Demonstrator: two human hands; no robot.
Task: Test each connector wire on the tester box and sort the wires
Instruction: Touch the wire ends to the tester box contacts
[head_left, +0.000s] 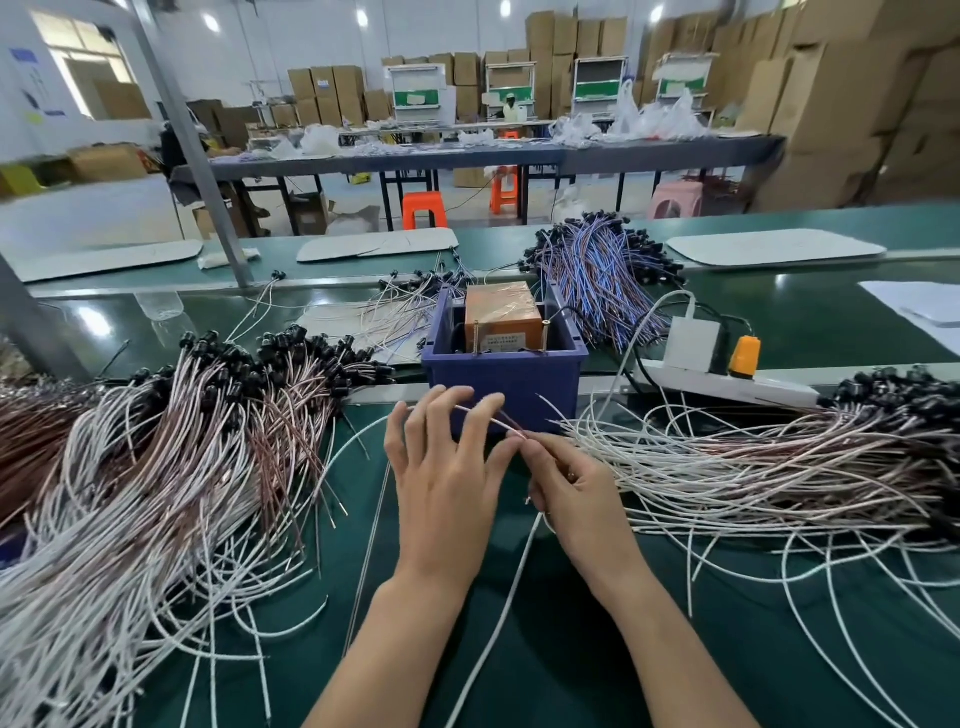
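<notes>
The wire (491, 422) in hand sits just in front of the blue bin (504, 382) that holds the tester box (501, 312). It is thin, pale and limp, so it should weigh almost nothing and bend wherever it is pushed. The right hand (576, 493) is curled and pinches it near its bare tip. The left hand (447, 467) has its fingers spread and nearly straight, with the wire lying across the fingertips; whether the thumb presses it I cannot tell. A grip close to the bare tip probably gives the most control for aiming at the tester's contacts, since anything held further back would droop. The black plug at the other end looks like the only stiff part. Snagging is the likely nuisance: the left pile (156, 467) and the right pile (753, 467) both spill loose ends toward the hands, and the right pile's ends reach almost to the right knuckles. Open tabletop (561, 675) is limited to the strip between the forearms and the bin. The bin wall stands between the hands and the tester box, so the tip will probably have to go up and over its rim. A power strip (727, 387) lies just right of the bin.
</notes>
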